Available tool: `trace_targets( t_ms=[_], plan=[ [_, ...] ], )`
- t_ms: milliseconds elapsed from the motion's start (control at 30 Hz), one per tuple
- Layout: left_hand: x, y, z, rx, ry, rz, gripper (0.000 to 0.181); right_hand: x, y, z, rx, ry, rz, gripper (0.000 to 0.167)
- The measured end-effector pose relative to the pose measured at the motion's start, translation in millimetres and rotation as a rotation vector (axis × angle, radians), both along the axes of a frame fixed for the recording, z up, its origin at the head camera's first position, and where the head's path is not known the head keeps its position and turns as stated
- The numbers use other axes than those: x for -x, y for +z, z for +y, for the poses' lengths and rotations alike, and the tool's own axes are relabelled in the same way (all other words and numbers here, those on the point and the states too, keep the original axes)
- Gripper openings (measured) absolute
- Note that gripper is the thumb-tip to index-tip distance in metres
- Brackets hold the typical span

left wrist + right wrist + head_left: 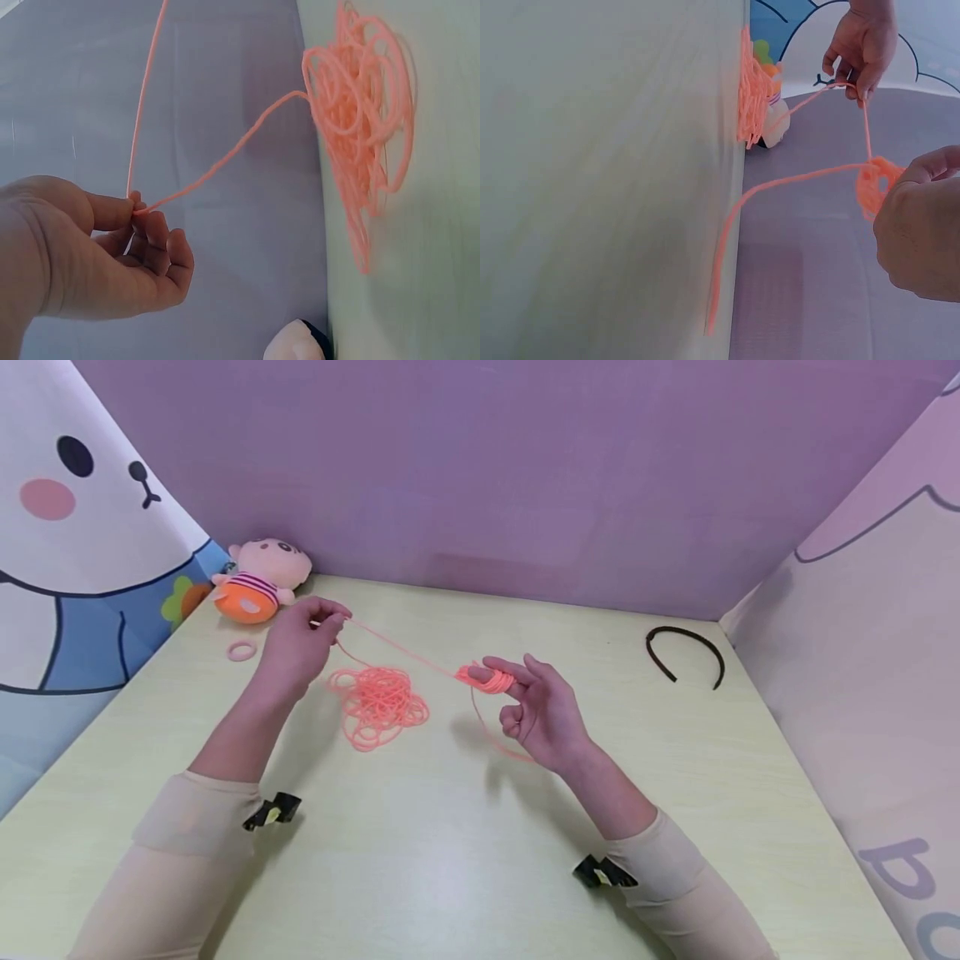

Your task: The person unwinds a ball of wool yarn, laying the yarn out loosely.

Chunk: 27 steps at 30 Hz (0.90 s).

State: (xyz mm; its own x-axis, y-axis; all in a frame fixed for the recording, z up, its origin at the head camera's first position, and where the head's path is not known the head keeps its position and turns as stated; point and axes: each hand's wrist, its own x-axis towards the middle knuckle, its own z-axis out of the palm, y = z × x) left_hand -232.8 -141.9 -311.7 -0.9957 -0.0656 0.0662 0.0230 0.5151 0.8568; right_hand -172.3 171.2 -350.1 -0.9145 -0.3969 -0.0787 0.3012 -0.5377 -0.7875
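Note:
In the head view, my left hand pinches a strand of coral-orange cord between thumb and fingertips, above the table. From there one length runs to a loose tangled pile of cord, and another stretches taut to my right hand. Several turns make a small coil around the extended fingers of that hand, while its lower fingers bend toward the palm. A free tail of cord drops from the coil onto the tabletop. The left wrist view shows the pinched strand leading to the pile.
A plush toy leans in the back left corner. Near it lies a pale pink ring. At the right of the table is a dark headband. A purple wall bounds the back, with printed panels on both sides.

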Motion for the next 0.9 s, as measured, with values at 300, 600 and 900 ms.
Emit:
trace_targets(
  t_ms=[300,600,900],
  plan=[
    [3.9,0.9,-6.8,-0.031,0.048,-0.057,0.028,-0.7,1.7,0,0.025,-0.011,-0.036,0.047],
    [4.4,2.3,-12.2,-0.042,0.092,-0.058,0.03,0.3,0.1,2,0.015,-0.01,-0.039,0.047],
    [5.0,1.8,-13.8,-0.039,0.112,-0.024,0.03,1.4,-2.0,3,0.086,-0.017,-0.064,0.045]
  ],
)
